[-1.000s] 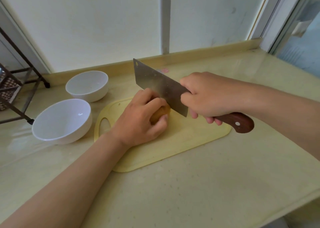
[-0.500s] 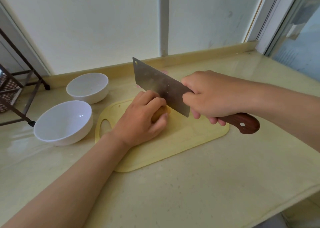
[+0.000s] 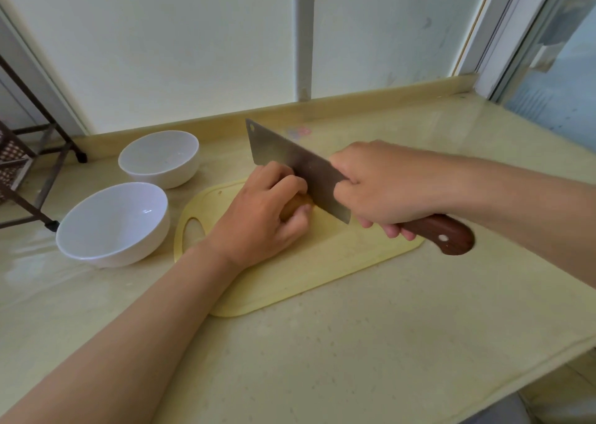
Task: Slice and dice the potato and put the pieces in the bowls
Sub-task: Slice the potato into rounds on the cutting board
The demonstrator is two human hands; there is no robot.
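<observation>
Fingers of the left hand clasp the seemingly uncut brown potato on the yellow plastic cutting board, the right hand clenches the wood-handled steel cleaver, and the white ceramic bowls beside the board sit empty.

The left hand curls over a brown potato on a yellow board. The right hand grips a cleaver by its wooden handle, the blade just beside the left knuckles, over the potato. Two white bowls sit left of the board on the counter.
</observation>
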